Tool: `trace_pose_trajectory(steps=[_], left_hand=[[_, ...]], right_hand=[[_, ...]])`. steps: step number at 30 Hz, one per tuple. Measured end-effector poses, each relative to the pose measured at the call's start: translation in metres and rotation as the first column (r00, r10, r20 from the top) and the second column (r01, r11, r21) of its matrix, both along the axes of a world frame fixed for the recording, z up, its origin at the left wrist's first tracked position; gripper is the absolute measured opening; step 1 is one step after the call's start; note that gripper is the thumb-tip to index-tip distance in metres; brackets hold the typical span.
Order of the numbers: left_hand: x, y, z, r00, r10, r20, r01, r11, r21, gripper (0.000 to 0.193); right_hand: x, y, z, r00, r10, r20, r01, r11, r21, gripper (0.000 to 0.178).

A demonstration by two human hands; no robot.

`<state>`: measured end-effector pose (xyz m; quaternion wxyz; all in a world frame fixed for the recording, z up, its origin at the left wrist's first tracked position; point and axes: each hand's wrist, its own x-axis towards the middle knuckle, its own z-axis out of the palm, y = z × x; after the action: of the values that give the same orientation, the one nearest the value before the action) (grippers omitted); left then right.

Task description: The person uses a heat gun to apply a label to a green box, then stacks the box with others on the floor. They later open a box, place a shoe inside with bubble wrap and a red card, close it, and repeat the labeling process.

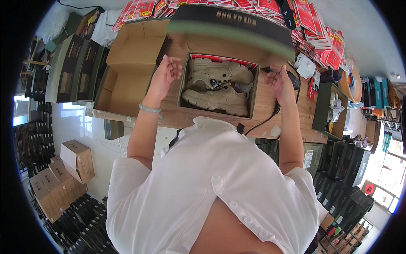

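Note:
A pair of tan lace-up shoes (218, 99) lies on its side in a shoebox (217, 113) in front of me, with red-and-white paper along the inner back edge. Behind them stands the box's dark green lid (237, 31), tilted up and blurred along its lower edge. My left hand (169, 70) is beside the box's left end, fingers apart and loosely bent, holding nothing. My right hand (279, 80) is off the right end, fingers spread with nothing in them. Its fingertips are close to the lid's right corner; whether they touch is unclear.
An open brown-lined box (122, 89) sits at the left, beside upright shoeboxes (69, 70). Red leaflets (313, 21) pile along the back. A black cable (266, 120) crosses the table's front edge. At right stands a green box (327, 106) holding small packets.

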<state>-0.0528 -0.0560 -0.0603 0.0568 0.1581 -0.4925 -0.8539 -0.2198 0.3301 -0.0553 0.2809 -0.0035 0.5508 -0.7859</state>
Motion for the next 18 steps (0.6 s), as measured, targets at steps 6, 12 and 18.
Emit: trace_pose_trajectory(steps=[6, 12, 18], left_hand=[[0.026, 0.032, -0.068, 0.969, 0.053, 0.24, 0.063, 0.89, -0.452, 0.032], [0.069, 0.06, -0.098, 0.984, 0.05, 0.173, 0.119, 0.54, -0.833, 0.022], [0.082, 0.066, -0.117, 0.978, 0.2, 0.06, -0.059, 0.54, -0.839, 0.019]], right_hand=[[0.029, -0.039, -0.059, 0.89, 0.323, -0.323, -0.049, 0.77, 0.636, 0.043], [0.069, -0.065, -0.143, 0.494, 0.777, -0.389, 0.265, 0.292, 0.919, 0.066], [0.057, -0.086, -0.131, 0.748, 0.642, -0.17, -0.123, 0.385, 0.915, 0.064]])
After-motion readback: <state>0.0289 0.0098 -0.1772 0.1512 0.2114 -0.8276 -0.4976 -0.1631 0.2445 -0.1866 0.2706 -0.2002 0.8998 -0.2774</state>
